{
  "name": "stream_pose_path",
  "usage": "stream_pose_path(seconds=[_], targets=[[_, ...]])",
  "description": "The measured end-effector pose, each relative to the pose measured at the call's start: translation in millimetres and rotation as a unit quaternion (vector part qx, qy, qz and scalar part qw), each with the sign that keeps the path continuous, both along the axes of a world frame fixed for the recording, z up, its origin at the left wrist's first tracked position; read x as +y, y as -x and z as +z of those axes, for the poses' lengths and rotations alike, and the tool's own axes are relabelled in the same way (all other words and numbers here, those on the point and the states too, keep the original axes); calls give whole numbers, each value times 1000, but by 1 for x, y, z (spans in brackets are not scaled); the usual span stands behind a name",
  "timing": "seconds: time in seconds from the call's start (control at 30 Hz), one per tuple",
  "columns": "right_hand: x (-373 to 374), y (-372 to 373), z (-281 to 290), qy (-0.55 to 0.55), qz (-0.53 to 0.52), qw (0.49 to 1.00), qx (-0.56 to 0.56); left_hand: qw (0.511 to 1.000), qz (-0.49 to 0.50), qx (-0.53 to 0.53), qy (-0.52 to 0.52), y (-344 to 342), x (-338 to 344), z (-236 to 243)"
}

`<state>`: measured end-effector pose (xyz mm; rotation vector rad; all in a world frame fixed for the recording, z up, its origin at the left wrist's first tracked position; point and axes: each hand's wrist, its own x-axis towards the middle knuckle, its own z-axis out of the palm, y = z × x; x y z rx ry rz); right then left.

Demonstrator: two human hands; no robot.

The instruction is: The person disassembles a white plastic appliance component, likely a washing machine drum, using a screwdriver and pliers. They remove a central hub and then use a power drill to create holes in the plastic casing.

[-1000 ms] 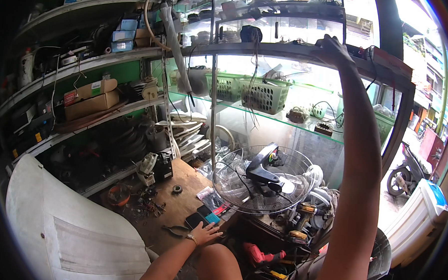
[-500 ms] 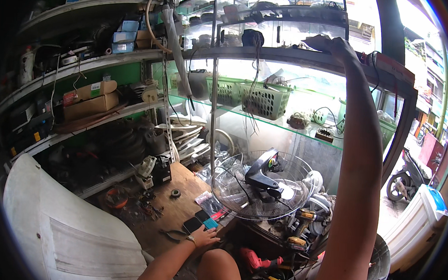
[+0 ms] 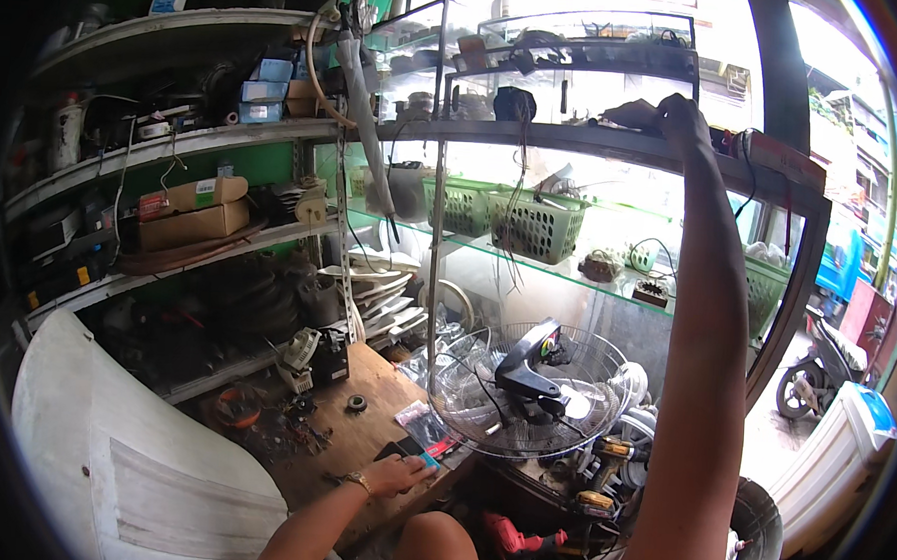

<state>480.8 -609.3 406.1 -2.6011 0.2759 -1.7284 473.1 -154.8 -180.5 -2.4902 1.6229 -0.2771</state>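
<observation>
My left hand (image 3: pixel 398 474) lies low over the wooden board, fingers stretched forward over a dark flat phone-like thing (image 3: pixel 397 449). Its fingertips touch a small blue piece (image 3: pixel 429 461). High on the right, my right arm reaches up to the ledge of the glass cabinet (image 3: pixel 575 137). There my right hand (image 3: pixel 682 120) shows dark against the light with bent fingers; beside it is a dark shape (image 3: pixel 632 115) I cannot make out. A fan head with a wire cage (image 3: pixel 521 443) and a black bracket (image 3: pixel 528 364) sits between my arms.
Plastic baskets (image 3: pixel 538 230) stand on the glass shelf. Below the fan are a yellow-black drill (image 3: pixel 596 502) and a red power tool (image 3: pixel 519 536). A dark ring (image 3: pixel 356 403) lies on the board. A pale curved panel (image 3: pixel 141 447) leans at left, near loaded shelves.
My left hand has moved forward and left, over the phone-like thing. My right hand stays at the ledge, with the dark shape beside it lower. The view has shifted slightly.
</observation>
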Motion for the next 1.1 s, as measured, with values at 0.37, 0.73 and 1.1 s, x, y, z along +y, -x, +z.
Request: stream_pose_path(seconds=[0.37,0.73,1.1], targets=[[17,-11,-75,-46,230,902,-363,897,156,-10,414,12,7,78],[261,-117,-436,-243,568,732,288,853,262,32,450,39,50,145],[307,-152,-628,-2,465,844,269,866,291,43,404,34,58,90]])
